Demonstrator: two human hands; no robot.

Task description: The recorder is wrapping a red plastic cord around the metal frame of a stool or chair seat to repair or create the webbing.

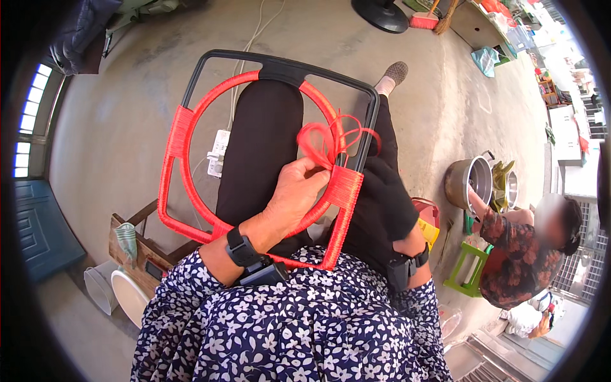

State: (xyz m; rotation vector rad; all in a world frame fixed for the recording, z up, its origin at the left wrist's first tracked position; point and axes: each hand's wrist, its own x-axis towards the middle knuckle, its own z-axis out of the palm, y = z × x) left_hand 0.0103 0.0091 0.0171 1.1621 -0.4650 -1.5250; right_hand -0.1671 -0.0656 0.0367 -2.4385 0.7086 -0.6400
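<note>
Floral shirt [286, 331], left hand [294, 192] pinching red cord [326, 153], right hand [387, 207], grip unclear, power strip [218, 153] left, pot [456, 184] right

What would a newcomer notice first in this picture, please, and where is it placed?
Probably the red-and-black frame over the legs, near the centre. Then the loose red loops at its right side, with the left hand pinching at their base. Far right, another person has an arm at the mouth of a metal pot.
</note>
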